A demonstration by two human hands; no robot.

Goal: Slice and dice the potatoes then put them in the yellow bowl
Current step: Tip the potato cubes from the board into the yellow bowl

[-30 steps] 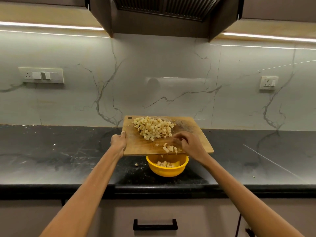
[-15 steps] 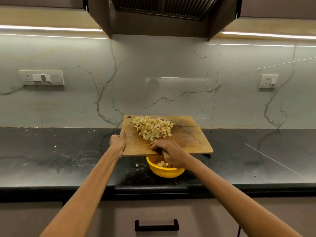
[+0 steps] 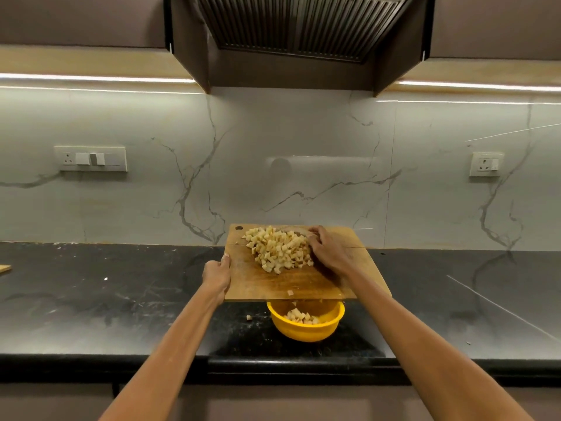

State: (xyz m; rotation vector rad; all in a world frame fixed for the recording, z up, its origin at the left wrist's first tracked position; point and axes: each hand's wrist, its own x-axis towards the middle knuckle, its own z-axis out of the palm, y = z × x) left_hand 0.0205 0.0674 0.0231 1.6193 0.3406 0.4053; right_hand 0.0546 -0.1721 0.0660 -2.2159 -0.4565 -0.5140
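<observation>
Change: 0.5 s ago we had our right hand (image 3: 329, 253) at the near edge of the cutting board (image 3: 273, 284), over the yellow bowl (image 3: 305, 328); now it lies at the far right side of the diced potato pile (image 3: 279, 249), fingers cupped against the cubes.
Board: we see more of its top face than before, and its near edge hangs above the bowl.
Left hand (image 3: 216, 276): we grip the board's left edge, thumb on top, fingers curled under it.
Right hand grip: loosely curved against the pile, pinching nothing that we can see.
Potatoes: pale yellow cubes, heaped on the far half of the board, left of our right hand.
Stray cubes: 1 lies on the board near its near edge; 1 lies on the black counter (image 3: 91, 299) just left of the bowl.
Bowl: it stands on the counter below the board's near edge, with a small layer of cubes in its bottom.
</observation>
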